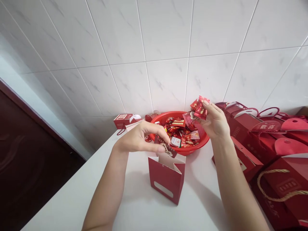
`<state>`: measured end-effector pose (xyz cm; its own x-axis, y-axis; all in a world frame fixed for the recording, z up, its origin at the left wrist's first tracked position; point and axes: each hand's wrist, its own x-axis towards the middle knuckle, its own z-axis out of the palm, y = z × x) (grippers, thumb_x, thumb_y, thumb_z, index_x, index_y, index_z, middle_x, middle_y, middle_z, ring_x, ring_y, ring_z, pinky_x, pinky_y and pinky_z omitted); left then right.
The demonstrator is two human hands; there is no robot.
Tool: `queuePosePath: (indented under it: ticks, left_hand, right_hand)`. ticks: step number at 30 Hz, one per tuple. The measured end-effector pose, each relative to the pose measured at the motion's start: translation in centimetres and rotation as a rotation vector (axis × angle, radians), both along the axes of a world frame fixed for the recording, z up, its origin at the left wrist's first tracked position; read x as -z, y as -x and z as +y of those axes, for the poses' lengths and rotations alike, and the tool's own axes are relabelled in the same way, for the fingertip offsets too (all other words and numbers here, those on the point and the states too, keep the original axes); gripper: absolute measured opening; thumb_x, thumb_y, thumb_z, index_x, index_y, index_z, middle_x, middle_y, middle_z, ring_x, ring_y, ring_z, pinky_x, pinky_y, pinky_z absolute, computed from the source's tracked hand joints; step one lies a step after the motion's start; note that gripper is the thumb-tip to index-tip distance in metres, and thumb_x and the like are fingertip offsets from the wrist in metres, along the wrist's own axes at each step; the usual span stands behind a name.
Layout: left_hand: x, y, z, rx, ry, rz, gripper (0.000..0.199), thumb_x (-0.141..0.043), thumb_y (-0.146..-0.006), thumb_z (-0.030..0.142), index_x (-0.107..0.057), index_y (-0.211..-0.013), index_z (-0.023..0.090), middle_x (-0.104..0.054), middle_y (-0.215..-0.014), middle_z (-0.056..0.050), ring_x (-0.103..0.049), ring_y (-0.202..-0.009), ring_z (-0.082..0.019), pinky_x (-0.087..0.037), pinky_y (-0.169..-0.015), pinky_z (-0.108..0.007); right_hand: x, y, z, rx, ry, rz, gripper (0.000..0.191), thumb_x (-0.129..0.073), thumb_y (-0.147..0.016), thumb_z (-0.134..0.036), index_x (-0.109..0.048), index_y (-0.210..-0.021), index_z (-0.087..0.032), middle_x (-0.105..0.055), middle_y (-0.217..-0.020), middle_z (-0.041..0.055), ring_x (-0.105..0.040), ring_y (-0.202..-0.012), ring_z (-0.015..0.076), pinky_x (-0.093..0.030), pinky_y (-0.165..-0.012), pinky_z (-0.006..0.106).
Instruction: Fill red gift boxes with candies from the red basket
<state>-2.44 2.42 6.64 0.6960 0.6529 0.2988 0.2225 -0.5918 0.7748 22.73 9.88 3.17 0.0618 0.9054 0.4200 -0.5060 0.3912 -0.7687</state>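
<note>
A red paper box (166, 179) stands upright with its top open on the white table. Just above its opening, my left hand (144, 138) has thumb and fingers around a dark brown-red wrapped candy (166, 148). My right hand (214, 120) is raised over the right rim of a red plastic basket (203, 141), gripping several wrapped candies (200, 108), red and pinkish. Inside the basket lies a pile of mixed candies (184, 134) in mostly red wrappers, with a small white square packet (175, 141) near the front rim.
Many red gift boxes (255, 134) with cord handles crowd the right side of the table (137, 205). A small red box (122, 121) is at the back left, near the tiled wall (166, 80). A dark door (31, 160) is at the left.
</note>
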Motion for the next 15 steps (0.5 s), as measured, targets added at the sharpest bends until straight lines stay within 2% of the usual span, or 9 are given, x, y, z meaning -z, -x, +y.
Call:
queuePosePath:
  ticks: [3, 7, 11, 15]
  left_hand:
    - [0.2, -0.4, -1.6, -0.046, -0.068, 0.190, 0.014, -0.071, -0.081, 0.018, -0.076, -0.094, 0.018, -0.073, -0.089, -0.005, -0.066, -0.079, -0.015, -0.052, -0.071, -0.024]
    - [0.8, -0.9, -1.6, -0.122, -0.135, 0.342, 0.014, -0.069, -0.079, 0.016, -0.075, -0.092, 0.020, -0.069, -0.102, -0.004, -0.065, -0.087, -0.017, -0.051, -0.074, -0.026]
    - [1.0, -0.6, -1.1, -0.212, -0.105, 0.407, 0.013, -0.065, -0.084, 0.021, -0.076, -0.091, 0.024, -0.061, -0.120, -0.005, -0.062, -0.104, -0.021, -0.050, -0.084, -0.029]
    - [1.2, -0.1, -0.6, -0.263, -0.060, 0.442, 0.016, -0.063, -0.087, 0.032, -0.078, -0.092, 0.026, -0.057, -0.126, -0.004, -0.059, -0.111, -0.023, -0.049, -0.085, -0.030]
  right_hand:
    - [-1.4, 0.6, -2.6, 0.021, -0.070, -0.049, 0.022, -0.081, -0.076, -0.037, -0.072, -0.089, -0.022, -0.073, -0.090, 0.0016, -0.070, -0.088, 0.0191, -0.058, -0.073, 0.031]
    - [-2.6, 1.3, -5.3, 0.005, -0.106, -0.091, 0.019, -0.080, -0.078, -0.036, -0.072, -0.088, -0.022, -0.072, -0.087, 0.0006, -0.070, -0.082, 0.0173, -0.058, -0.071, 0.029]
    - [-3.0, 1.8, -6.5, -0.025, -0.128, -0.149, 0.019, -0.079, -0.079, -0.038, -0.071, -0.086, -0.023, -0.071, -0.084, 0.0003, -0.069, -0.076, 0.0163, -0.058, -0.068, 0.029]
    - [-2.7, 2.3, -6.7, -0.032, -0.150, -0.234, 0.019, -0.079, -0.080, -0.038, -0.073, -0.089, -0.022, -0.071, -0.085, 0.0014, -0.068, -0.077, 0.0158, -0.058, -0.070, 0.029]
